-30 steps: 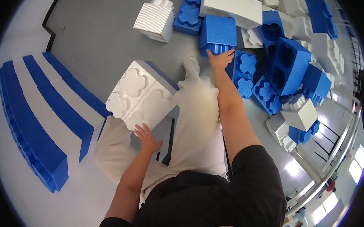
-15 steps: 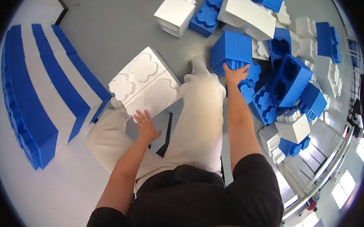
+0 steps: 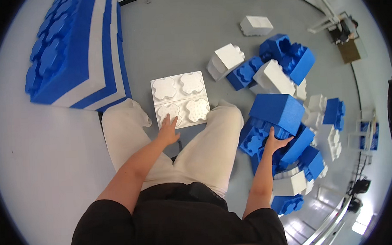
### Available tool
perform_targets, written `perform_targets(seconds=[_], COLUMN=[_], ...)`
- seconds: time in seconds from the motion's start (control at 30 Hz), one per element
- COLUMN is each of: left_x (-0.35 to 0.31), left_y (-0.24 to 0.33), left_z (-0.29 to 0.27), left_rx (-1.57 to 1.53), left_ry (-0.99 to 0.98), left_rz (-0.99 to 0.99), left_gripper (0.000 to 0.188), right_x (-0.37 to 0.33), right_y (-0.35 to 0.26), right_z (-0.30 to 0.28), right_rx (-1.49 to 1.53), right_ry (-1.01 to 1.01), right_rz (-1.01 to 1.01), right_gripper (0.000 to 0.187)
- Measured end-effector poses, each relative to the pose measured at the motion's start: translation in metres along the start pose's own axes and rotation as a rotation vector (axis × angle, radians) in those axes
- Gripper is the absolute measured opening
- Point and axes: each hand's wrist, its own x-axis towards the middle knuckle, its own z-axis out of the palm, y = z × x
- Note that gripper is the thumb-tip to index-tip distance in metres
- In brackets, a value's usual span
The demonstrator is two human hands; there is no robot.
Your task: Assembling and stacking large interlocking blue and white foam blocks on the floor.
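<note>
A large white toy building block (image 3: 180, 97) with clover-shaped studs stands between my knees, studs facing up. My left hand (image 3: 168, 130) rests on its near left stud, fingers outstretched and apart, not gripping. Off to my right, my right hand (image 3: 277, 141) grips a blue building block (image 3: 279, 110) by its near, lower edge, thumb and fingers spread along it. This block is tilted, with its smooth face up, over other blue blocks in a pile. Whether it touches them I cannot tell.
Several blue and white blocks lie heaped on my right, including a white one (image 3: 273, 79) and a blue one (image 3: 311, 161). A blue-and-white striped stack (image 3: 99, 52) stands at the left. A lone white block (image 3: 256, 25) lies farther off on the grey floor (image 3: 187, 31).
My view has swung round, shifting the whole scene. The white block now sits squarely between my knees. The blue block in my right hand looks larger and more tilted.
</note>
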Motion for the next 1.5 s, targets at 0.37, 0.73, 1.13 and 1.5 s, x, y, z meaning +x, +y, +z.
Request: perform_targets(seconds=[0.37, 0.73, 1.13, 1.5], left_x=[-0.024, -0.079, -0.075, -0.048], left_y=[0.046, 0.022, -0.003, -0.023], left_z=[-0.059, -0.031, -0.015, -0.016], left_rx=[-0.914, -2.293, -2.242, -2.295], left_ry=[0.383, -0.071, -0.14, -0.042], left_rz=[0.209, -0.015, -0.3, -0.575], left_gripper=[0.09, 0.099, 0.077, 0.082], right_x=[0.001, -0.102, -0.207, -0.246], right_y=[-0.207, -0.321, -0.414, -0.331], right_z=[-0.033, 0.062, 0.132, 0.192], right_rx=[0.759, 0.114, -0.212, -0.212], right_ry=[-0.483, -1.224, -1.111, -1.176], right_rz=[-0.154, -0.258, -0.771, -0.86], right_gripper=[0.092, 0.093, 0.093, 0.081])
